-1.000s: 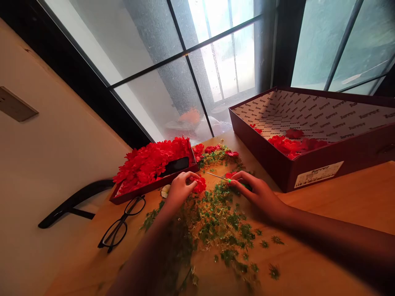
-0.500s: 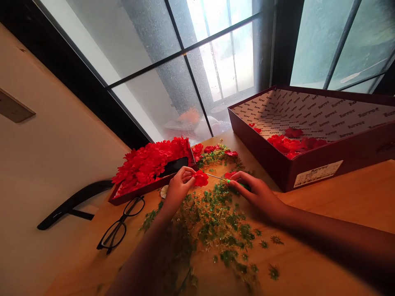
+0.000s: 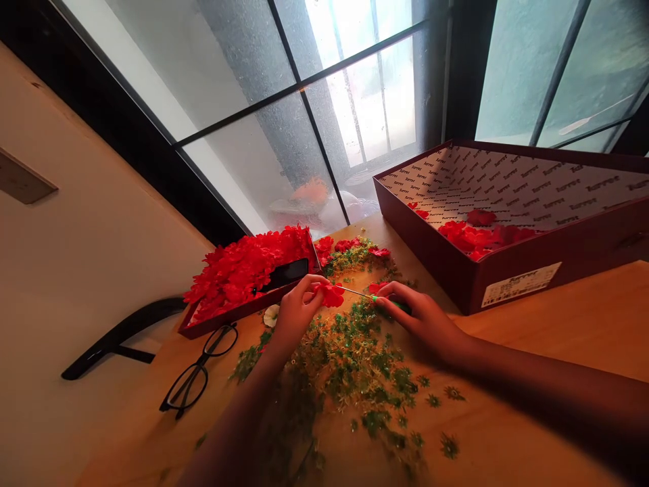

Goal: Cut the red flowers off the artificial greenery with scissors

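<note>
Between the fingers of my left hand [image 3: 300,308] is a red artificial flower [image 3: 332,295]. My right hand [image 3: 418,312] is closed round the green handle of a thin metal-shafted tool [image 3: 355,291], which looks like a small screwdriver or awl. The shaft points left, and its tip meets the flower; whether it pierces the petals I cannot tell. Below both hands spreads a heap of small green and yellowish plastic flower pieces [image 3: 355,365]. Another red flower [image 3: 378,288] lies just behind my right fingertips.
A shallow box [image 3: 243,284] at the left is piled with red flowers, a black phone [image 3: 288,272] resting on them. Eyeglasses [image 3: 197,372] lie on the wooden table [image 3: 532,379]. A large maroon box [image 3: 430,250] with several red flowers stands right, before the window [image 3: 243,169].
The red flower has turned slightly in my left fingers, and my left hand has shifted a little to the right. My right hand and the tool stay almost still.
</note>
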A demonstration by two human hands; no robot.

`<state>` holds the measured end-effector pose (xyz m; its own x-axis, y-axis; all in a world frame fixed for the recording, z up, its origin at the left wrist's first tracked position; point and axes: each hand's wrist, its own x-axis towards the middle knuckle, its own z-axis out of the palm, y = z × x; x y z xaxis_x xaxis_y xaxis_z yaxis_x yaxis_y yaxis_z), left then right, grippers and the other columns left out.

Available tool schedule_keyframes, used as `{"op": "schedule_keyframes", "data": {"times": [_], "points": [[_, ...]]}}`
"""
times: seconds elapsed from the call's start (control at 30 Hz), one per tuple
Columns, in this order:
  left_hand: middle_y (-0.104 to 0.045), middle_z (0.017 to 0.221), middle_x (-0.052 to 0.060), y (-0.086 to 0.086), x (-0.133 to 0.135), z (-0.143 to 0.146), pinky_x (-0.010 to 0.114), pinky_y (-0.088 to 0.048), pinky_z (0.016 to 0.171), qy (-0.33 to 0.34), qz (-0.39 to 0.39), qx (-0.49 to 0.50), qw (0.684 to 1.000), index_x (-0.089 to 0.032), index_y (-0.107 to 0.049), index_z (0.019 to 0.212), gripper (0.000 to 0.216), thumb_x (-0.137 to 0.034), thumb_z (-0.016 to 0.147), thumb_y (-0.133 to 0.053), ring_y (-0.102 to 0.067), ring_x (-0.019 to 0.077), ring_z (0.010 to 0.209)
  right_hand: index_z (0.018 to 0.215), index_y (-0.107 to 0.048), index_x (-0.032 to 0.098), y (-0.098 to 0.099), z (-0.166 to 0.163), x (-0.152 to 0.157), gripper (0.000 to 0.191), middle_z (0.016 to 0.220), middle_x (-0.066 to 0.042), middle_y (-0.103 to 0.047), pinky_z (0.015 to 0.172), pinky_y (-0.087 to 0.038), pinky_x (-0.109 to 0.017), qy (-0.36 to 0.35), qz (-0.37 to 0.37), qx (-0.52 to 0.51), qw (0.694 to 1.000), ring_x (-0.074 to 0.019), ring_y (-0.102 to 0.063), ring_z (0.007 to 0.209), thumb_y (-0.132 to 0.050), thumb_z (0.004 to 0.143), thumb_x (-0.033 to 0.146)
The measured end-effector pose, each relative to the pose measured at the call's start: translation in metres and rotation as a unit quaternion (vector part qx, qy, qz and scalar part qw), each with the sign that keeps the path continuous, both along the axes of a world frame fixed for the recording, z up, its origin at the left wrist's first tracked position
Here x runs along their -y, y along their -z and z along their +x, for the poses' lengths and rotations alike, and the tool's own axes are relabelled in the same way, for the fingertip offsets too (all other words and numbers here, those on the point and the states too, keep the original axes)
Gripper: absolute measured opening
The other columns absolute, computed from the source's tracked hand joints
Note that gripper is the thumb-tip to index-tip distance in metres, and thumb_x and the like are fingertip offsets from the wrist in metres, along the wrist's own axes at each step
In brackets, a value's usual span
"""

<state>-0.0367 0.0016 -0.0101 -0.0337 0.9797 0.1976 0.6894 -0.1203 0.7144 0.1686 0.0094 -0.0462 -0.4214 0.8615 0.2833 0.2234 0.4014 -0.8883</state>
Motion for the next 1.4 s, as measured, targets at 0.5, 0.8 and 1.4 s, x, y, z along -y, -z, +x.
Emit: {"op": "schedule_keyframes", "data": {"times": [0.5,0.8,1.4], "points": [[-0.059,0.102,0.005,0.004,-0.005,-0.008,0.034,-0.034,0.089,-0.055,0.082,-0.031,0.995,-0.019,-0.058,0.08,0.019,-0.033,0.07,-0.049,-0.05,0.0198,0.1,0.089,-0.05,0.019,0.001,0.0,0.0,0.024,0.085,-0.002,-0.059,0.072,-0.041,-0.026,-0.002,0.001,0.006,1.0,-0.015,-0.054,0.08,-0.039,0.08,0.039],[-0.062,0.093,0.009,-0.007,0.001,0.011,0.027,-0.046,0.066,-0.026,-0.067,0.199,0.977,-0.014,-0.052,0.092,0.035,-0.036,0.065,-0.056,-0.058,0.0206,0.086,0.086,-0.05,0.02,0.0,0.0,0.0,0.021,0.089,-0.002,-0.06,0.072,-0.041,-0.026,-0.012,0.023,0.027,0.999,-0.0159,-0.054,0.083,-0.038,0.081,0.037],[-0.064,0.083,0.004,-0.004,0.006,0.016,0.03,-0.046,0.072,-0.002,-0.057,0.216,0.975,-0.017,-0.056,0.082,0.023,-0.032,0.066,-0.056,-0.058,0.0191,0.083,0.091,-0.05,0.02,0.005,-0.001,0.0,0.023,0.085,-0.003,-0.06,0.071,-0.04,-0.028,0.027,0.002,0.052,0.998,-0.0168,-0.055,0.079,-0.038,0.081,0.038]]}}
